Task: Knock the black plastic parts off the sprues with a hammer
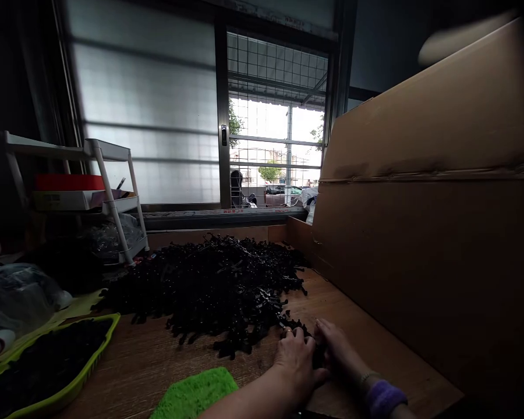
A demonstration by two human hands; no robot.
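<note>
A large heap of small black plastic parts [227,279] spreads over the wooden table, and its near right end reaches my hands. My left hand [293,358] bends its fingers down over some of these parts, with a ring on one finger. Close on its right, my right hand [335,343] has its fingers curled in against the same dark parts; a purple band [385,398] circles that wrist. The pieces between the two hands are mostly hidden and too dark to tell apart. Below and left of my left forearm lies a bright green cloth [196,393].
A yellow basket [91,359] at the lower left holds more black parts. Behind it are a clear plastic bag [20,297] and a white shelf rack [124,203]. A tall cardboard box [419,250] walls off the right side. A barred window [277,128] stands behind the table [327,297].
</note>
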